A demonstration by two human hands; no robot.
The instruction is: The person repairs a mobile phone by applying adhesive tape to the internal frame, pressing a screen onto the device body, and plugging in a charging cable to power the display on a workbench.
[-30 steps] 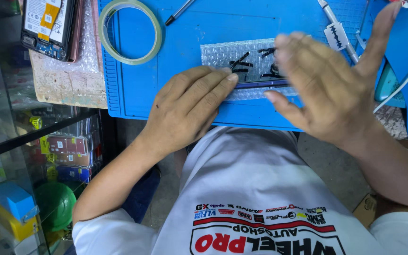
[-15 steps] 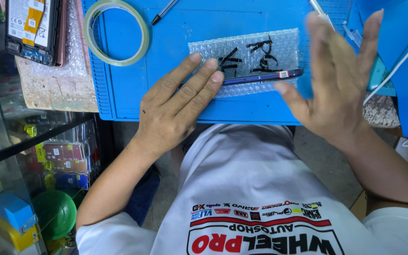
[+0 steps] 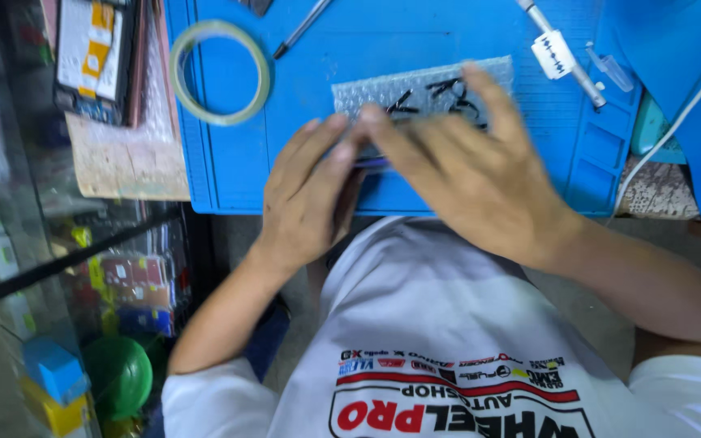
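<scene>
A sheet of clear bubble wrap [image 3: 423, 93] carrying several small black parts lies flat on a blue silicone work mat [image 3: 229, 170], where its near edge and a thin dark purple-tinted item [image 3: 373, 162] are covered by two bare hands. The left hand [image 3: 310, 195] rests palm down with fingers straight and together, apparently pinning the near edge so the wrap cannot slide; it grips nothing. The right hand [image 3: 468, 170], blurred with motion, spreads open and flat across the wrap, its fingertips meeting those of the left. Whether either hand pinches the thin item beneath cannot be told. Farther out on the mat sit a ring of pale tape [image 3: 219, 71], a dark-tipped pen-like tool [image 3: 300, 28] and a slim metal tool bearing a white tag [image 3: 560, 55]. A phone [image 3: 91, 57] lies beyond the mat's left edge.
</scene>
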